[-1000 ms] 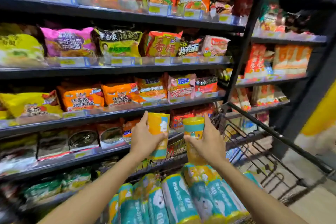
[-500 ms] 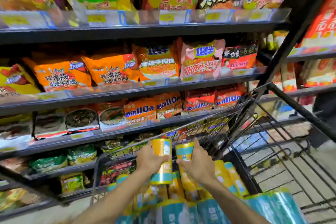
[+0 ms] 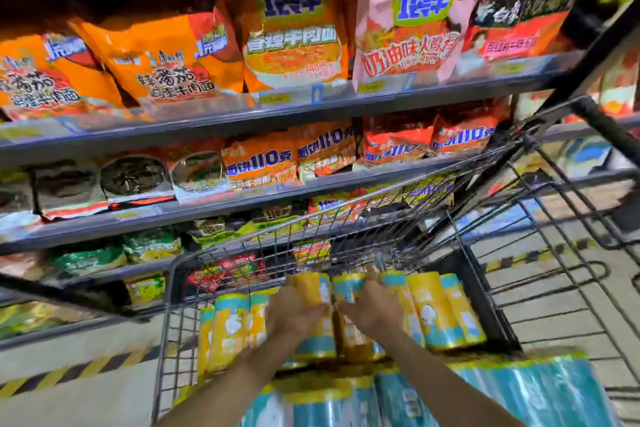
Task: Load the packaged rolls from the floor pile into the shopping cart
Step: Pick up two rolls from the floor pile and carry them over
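My left hand (image 3: 294,314) grips a yellow and teal packaged roll (image 3: 313,291), held upright inside the black wire shopping cart (image 3: 277,250). Close beside it, my right hand (image 3: 372,310) grips a second such roll (image 3: 348,288). Both rolls are low in the basket, among several yellow rolls (image 3: 436,312) standing on end there. More rolls (image 3: 228,326) stand at the basket's left side. Teal wrapped rolls (image 3: 519,392) lie across the near end of the cart under my forearms. The frame is motion-blurred.
Store shelves (image 3: 242,114) packed with orange and red instant noodle bags rise just behind the cart. The cart's folded child seat frame (image 3: 571,253) spreads out on the right. Yellow and black striped tape (image 3: 69,371) marks the floor at lower left.
Both hands have carried their rolls from chest height down into the basket, and my view has tilted down with them. The two rolls now sit level with the standing rolls.
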`<state>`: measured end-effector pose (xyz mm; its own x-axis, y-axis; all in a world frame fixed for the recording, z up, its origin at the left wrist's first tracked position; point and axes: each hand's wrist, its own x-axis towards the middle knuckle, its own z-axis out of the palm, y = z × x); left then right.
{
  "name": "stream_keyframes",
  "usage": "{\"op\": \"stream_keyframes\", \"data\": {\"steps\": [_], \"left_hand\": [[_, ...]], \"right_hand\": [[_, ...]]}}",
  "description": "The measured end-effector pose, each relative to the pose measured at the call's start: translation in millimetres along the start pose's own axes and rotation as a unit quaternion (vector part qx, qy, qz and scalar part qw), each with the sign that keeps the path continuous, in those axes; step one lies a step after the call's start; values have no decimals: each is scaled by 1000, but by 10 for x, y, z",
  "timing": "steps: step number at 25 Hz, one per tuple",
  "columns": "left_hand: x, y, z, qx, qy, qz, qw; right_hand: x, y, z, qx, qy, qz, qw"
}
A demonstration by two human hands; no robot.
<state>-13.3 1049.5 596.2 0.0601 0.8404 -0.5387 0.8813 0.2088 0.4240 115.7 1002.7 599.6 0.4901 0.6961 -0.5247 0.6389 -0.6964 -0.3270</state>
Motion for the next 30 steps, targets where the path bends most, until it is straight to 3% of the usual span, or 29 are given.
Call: {"op": "stream_keyframes", "data": {"steps": [12, 19, 24, 30], "left_hand": [[58, -121, 220, 42, 22, 86, 995], [45, -120, 215, 17, 10, 103, 994], [32, 11, -74, 89, 16, 133, 987], [-143, 357, -608, 133, 90, 137, 977]], "right_hand": [[11, 99, 85, -11, 34, 1, 999], [-69, 90, -35, -31, 43, -79, 995], [-78, 73, -306, -93, 56, -122, 987], [-118, -69, -796, -140, 99, -181, 968]]}}
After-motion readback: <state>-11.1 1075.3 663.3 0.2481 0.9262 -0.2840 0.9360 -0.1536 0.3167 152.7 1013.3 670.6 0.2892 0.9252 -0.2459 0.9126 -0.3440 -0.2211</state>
